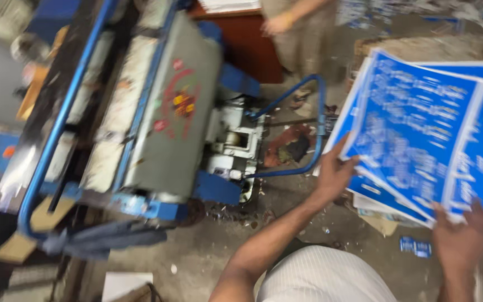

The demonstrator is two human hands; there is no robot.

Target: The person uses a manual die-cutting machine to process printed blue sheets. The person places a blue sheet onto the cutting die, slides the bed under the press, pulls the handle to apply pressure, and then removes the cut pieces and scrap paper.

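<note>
Glossy blue printed paper sheets [420, 128]; painted metal machine [157, 117]; rough concrete floor [208, 251]

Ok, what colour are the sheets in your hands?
The sheets are blue with white print and white borders, seen in the head view.

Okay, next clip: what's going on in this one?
A person holds a fanned stack of blue printed sheets in both hands: the left hand grips the stack's left edge, and the right hand supports its lower right corner. To their left stands a grey and blue machine with a blue tube frame. Paper scraps litter the floor. At the top, another person's hand shows beside a reddish wooden desk. The picture is motion-blurred.
</note>
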